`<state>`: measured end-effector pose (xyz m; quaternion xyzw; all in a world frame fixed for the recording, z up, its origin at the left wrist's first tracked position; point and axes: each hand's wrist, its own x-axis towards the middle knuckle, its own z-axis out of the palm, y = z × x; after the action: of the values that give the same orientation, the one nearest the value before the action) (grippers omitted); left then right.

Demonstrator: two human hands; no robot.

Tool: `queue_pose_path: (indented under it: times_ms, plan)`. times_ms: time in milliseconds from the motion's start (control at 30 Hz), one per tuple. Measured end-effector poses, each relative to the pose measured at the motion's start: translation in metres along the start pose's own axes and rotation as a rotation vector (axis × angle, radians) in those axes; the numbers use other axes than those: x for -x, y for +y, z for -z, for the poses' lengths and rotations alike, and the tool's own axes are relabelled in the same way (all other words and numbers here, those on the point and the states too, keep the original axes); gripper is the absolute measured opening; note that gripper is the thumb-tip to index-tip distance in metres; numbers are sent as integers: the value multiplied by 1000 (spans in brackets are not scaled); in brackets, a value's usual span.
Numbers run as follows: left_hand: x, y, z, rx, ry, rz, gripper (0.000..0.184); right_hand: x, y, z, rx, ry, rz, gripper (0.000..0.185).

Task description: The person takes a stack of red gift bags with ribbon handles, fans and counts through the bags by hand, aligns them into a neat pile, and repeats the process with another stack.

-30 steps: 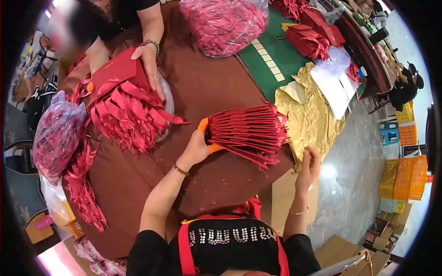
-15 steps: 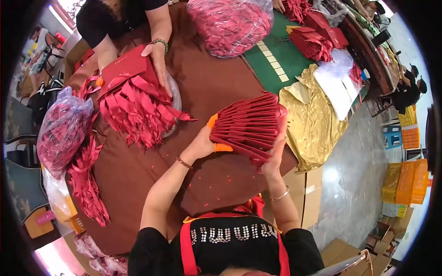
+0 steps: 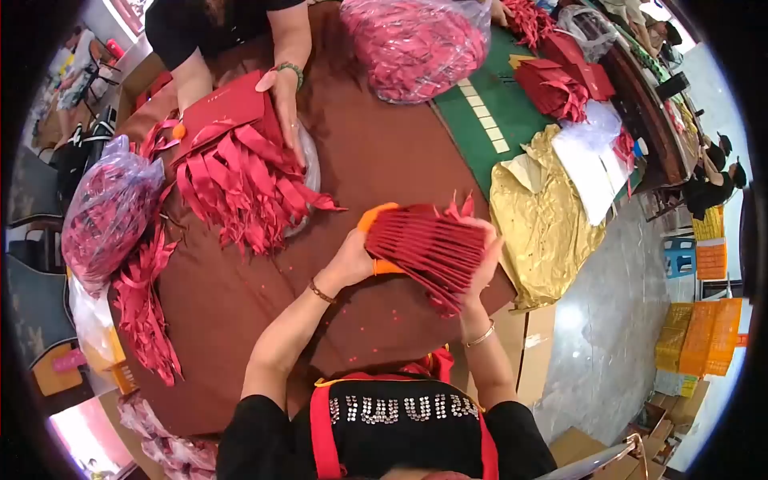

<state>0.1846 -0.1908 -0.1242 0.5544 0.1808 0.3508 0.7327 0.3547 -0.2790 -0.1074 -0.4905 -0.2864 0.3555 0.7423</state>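
Observation:
Between my two hands is a fanned stack of dark red folded cards (image 3: pixel 428 248) with red ribbon ends, held above the brown cloth. My left hand (image 3: pixel 356 254), with orange covers on its thumb and a finger, grips the stack's left end. At the right end my right hand (image 3: pixel 482 264) is wrapped round the ribbon side. Across the table a person's hands (image 3: pixel 282 100) hold another pile of red cards (image 3: pixel 232 104), with a mass of loose red ribbons (image 3: pixel 240 184) hanging from it.
Bags of red ribbon lie at the left (image 3: pixel 112 212) and top (image 3: pixel 416 48). Gold wrapping (image 3: pixel 548 224), a white sheet (image 3: pixel 588 172) and more red cards (image 3: pixel 552 88) are at the right, near a green mat (image 3: pixel 480 144). Orange crates (image 3: pixel 712 336) stand beyond.
My right hand has come up from beside the gold wrapping and closed on the stack's right end. The fan of cards has become tighter and tilts down to the right.

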Motion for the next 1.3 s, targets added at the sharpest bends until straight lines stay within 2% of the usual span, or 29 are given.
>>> queue_pose_path:
  times_ms: [33,100,133,167,200,233,300,333,367,400,467,500,533,567,600,633,667,733,800,833,933,1000,1033,1067,1133,1167,1200,1300]
  plan:
    - [2,4,1,-1,7,9,80,2,6,5,56,72,70,55]
    - [5,15,3,-479,-157,-115,70,2,15,16,-270,-95,158,55]
    - [8,21,0,-308,-101,-57,50,6,19,20,-270,-93,148,55]
    - [11,15,-1,-308,-96,-53,50,9,16,16,34,-66,139,58]
    - [14,4,1,-84,-1,68,49,9,11,12,338,-40,133,61]
    - [14,-3,4,141,92,184,48,10,-1,7,335,-42,137,61]
    - [15,-6,2,222,85,174,50,23,-26,7,31,-280,-65,75]
    - [12,-3,2,354,92,241,51,25,-30,14,-94,-352,-75,96]
    - [10,0,2,485,100,301,52,31,-32,14,-91,-358,-75,96]
    - [10,-8,5,47,41,162,57,40,-34,12,54,-389,26,102]
    - [10,-7,-1,66,22,118,63,51,-25,8,274,-365,231,116]
    - [8,-3,-4,82,-4,66,69,52,-15,12,270,-362,232,116]
    - [5,17,-9,613,74,432,94,50,-7,15,489,-294,296,115]
    - [5,14,-4,610,75,428,94,49,-2,18,707,-223,357,114]
    - [6,9,5,208,-79,209,100,50,-5,26,766,-348,353,115]
    - [7,11,11,-195,-222,-13,106,47,-7,26,762,-356,354,115]
    - [8,13,17,-166,-291,48,122,45,-8,25,725,-385,379,113]
    - [11,24,18,-167,-275,2,124,43,-8,28,753,-405,430,114]
    - [8,35,11,-132,-244,-133,128,42,-5,30,753,-407,405,117]
    - [7,31,6,-129,-248,-130,128,43,-4,32,759,-406,379,120]
    - [4,25,-6,83,-121,-149,122,43,-10,23,733,-439,393,124]
    - [3,28,-6,43,-103,-163,119,47,-13,19,528,-507,321,124]
    - [4,29,-5,-1,-77,-178,116,48,-11,19,539,-513,344,122]
    - [6,25,-5,99,-35,-87,111,47,-8,19,561,-463,294,120]
    - [12,27,-1,47,-121,-95,110,41,-9,18,579,-408,246,119]
    - [13,31,0,-7,-201,-113,109,33,-13,19,713,-446,334,117]
    - [16,36,-1,-94,-199,-132,99,28,-15,18,846,-482,417,115]
    - [16,28,0,-158,-90,-96,92,26,-18,14,961,-489,426,120]
